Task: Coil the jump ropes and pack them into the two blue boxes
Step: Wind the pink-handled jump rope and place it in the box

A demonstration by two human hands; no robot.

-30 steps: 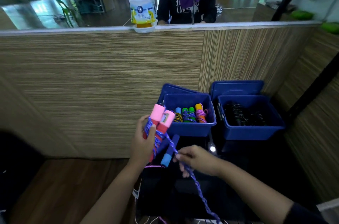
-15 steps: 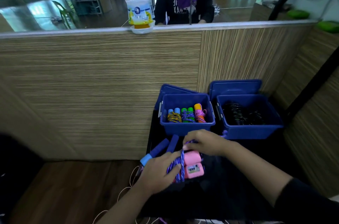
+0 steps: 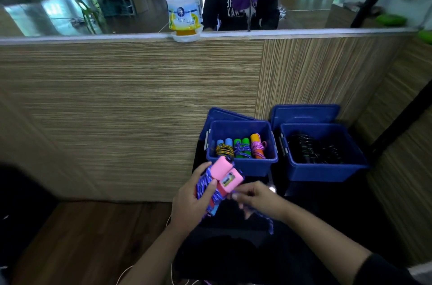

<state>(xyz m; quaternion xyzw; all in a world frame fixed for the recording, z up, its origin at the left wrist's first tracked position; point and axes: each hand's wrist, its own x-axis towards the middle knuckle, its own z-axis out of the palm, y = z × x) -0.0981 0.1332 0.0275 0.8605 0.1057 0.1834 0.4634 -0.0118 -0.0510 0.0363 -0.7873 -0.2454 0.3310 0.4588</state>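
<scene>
The left hand (image 3: 190, 203) is keeping a closed grip on two pink foam jump-rope handles (image 3: 225, 176), just before the left blue plastic box (image 3: 242, 163). The right hand (image 3: 259, 198) is pinching their purple braided cord (image 3: 205, 185), apparently winding; tucking the end looks next.

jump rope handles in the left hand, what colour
Pink handles, wound with blue-purple cord; head view.

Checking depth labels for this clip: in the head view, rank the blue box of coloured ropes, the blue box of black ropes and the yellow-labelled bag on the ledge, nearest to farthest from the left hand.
1. Blue box of coloured ropes: just above the left hand.
2. Blue box of black ropes: farther right, beside the first box.
3. Yellow-labelled bag: far up on the ledge.
</scene>
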